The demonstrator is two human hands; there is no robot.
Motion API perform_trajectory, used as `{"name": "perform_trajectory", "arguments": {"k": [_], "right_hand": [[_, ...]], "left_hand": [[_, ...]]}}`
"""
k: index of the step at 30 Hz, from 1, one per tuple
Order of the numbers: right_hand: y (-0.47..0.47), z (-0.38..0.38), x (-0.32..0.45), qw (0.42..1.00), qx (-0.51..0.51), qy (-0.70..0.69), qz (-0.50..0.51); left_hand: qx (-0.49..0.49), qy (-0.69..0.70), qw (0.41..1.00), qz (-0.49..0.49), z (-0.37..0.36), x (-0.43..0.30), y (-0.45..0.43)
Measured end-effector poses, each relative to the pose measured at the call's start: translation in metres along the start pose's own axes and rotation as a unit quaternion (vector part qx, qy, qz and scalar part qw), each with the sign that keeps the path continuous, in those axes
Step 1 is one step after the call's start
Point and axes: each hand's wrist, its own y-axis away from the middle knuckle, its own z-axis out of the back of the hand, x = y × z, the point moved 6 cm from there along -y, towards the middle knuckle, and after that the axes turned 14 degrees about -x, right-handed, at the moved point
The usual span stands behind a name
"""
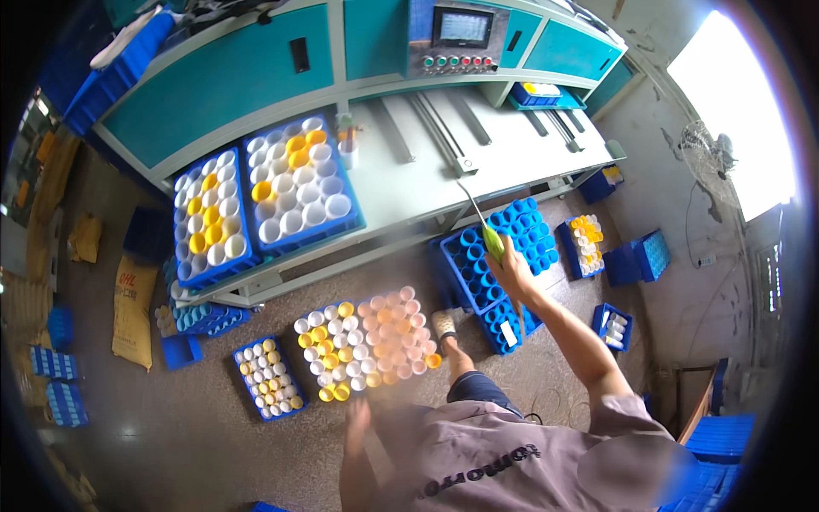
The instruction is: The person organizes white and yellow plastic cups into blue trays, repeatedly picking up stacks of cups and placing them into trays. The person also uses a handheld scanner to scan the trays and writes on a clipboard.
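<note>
My right hand (513, 272) grips the green handle of a tool (491, 242) with a thin, bent metal shaft. The shaft reaches up to the end of a metal rail (441, 131) on the white workbench (384, 182); whether it touches cannot be told. Below this hand stand blue crates (478, 299) packed with blue cups (528, 233). Low in the view, my left hand (359, 416) is blurred, its fingers unclear. It is nearest to a floor group of white and yellow cups (333, 345), whose right part looks pinkish through a blur.
Two blue crates of white and yellow cups (297, 192) stand on the bench's left. Behind is a teal machine with a control panel (457, 51). Smaller cup crates (582, 246) stand at right near a fan (707, 157). A yellow sack (134, 313) lies left.
</note>
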Motion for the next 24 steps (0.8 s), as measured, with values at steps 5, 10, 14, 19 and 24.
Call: {"name": "perform_trajectory", "arguments": {"k": [5,10,14,19,24], "right_hand": [[-0.243,-0.05,0.003,0.97,-0.046,-0.232,0.047],[-0.403,-0.077,0.006,0.996,-0.061,-0.068,0.002],[-0.441,-0.096,0.012,0.995,-0.084,-0.035,0.049],[-0.412,-0.098,-0.007,0.999,0.012,-0.036,-0.031],[-0.257,-0.05,-0.032,0.955,0.256,-0.147,0.022]], "left_hand": [[-0.099,0.018,0.993,0.057,-0.012,0.018,0.043],[-0.105,0.039,0.994,-0.014,-0.081,-0.06,0.08],[-0.086,0.037,0.993,-0.072,-0.134,-0.122,0.081],[-0.001,-0.047,0.987,-0.153,-0.232,-0.197,0.069],[0.041,-0.114,0.971,-0.208,-0.277,-0.216,0.081]]}}
